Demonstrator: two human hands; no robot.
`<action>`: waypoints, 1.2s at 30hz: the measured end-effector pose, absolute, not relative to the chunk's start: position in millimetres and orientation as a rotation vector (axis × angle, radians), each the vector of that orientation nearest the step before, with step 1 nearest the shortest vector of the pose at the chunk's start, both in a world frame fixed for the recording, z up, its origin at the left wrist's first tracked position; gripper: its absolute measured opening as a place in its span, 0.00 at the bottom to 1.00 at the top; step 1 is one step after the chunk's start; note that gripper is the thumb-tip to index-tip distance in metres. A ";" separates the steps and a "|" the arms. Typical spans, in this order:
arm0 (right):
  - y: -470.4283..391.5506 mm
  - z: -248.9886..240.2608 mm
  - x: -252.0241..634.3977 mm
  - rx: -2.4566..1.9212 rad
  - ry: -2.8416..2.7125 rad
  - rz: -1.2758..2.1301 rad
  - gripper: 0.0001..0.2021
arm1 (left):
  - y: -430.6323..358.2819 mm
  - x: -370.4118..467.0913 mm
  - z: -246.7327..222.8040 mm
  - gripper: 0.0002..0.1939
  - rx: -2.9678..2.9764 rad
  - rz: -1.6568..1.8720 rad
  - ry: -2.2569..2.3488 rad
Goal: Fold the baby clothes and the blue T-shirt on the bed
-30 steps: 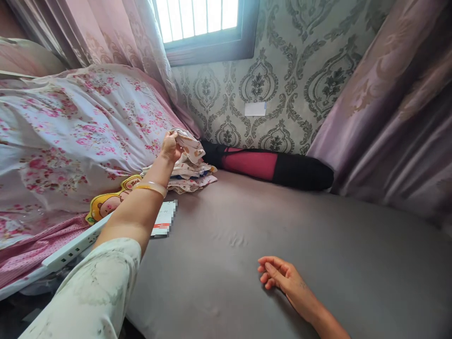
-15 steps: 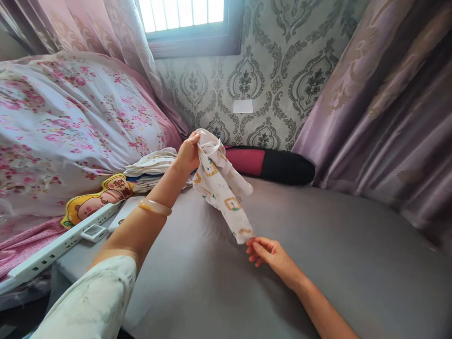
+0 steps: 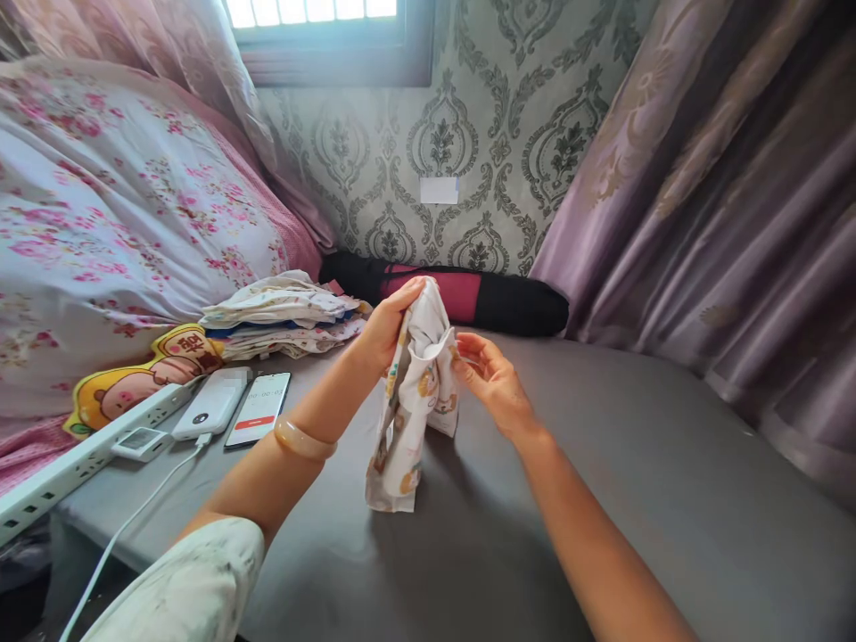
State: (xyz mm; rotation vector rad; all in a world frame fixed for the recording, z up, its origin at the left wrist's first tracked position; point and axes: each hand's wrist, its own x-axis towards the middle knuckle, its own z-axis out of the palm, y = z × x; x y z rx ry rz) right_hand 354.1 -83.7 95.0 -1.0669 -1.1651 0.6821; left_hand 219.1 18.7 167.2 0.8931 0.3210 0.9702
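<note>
A small white baby garment (image 3: 407, 428) with a tan and green animal print hangs in folds above the grey bed sheet. Whether it is a top or trousers I cannot tell. My left hand (image 3: 390, 323) grips its upper left part, thumb on top. At the garment's right edge, near an opening in the cloth, my right hand (image 3: 496, 382) pinches the fabric between thumb and fingers. Two narrow parts of the garment dangle down, the longer one towards me. Some of my left fingers are hidden behind the cloth.
On the left lie a stack of folded clothes (image 3: 287, 312), a yellow pig cushion (image 3: 147, 379), a power strip (image 3: 86, 450), a white power bank (image 3: 212, 403) with a cable, and a phone (image 3: 260, 410). A black and red roll (image 3: 441, 294) lies along the wall.
My right hand has moved up from the end of the stretched narrow part to the garment's upper right edge. The garment now hangs down. The view has shifted slightly, showing the phone.
</note>
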 end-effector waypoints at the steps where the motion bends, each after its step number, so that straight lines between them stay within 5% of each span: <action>1: -82.5 94.0 351.2 -1.067 -1.191 0.721 0.23 | 17.1 220.1 163.2 0.07 0.904 0.954 0.321; 10: -90.5 101.8 372.7 -1.163 -1.143 0.674 0.18 | 23.1 206.7 118.8 0.28 1.222 0.774 0.335; 18: -112.2 131.9 401.2 -1.394 -1.111 0.656 0.20 | 26.3 198.0 86.6 0.34 1.485 0.587 0.357; 36: -149.2 155.5 428.7 -1.593 -1.054 0.591 0.21 | 33.3 199.7 47.1 0.17 1.560 0.749 0.531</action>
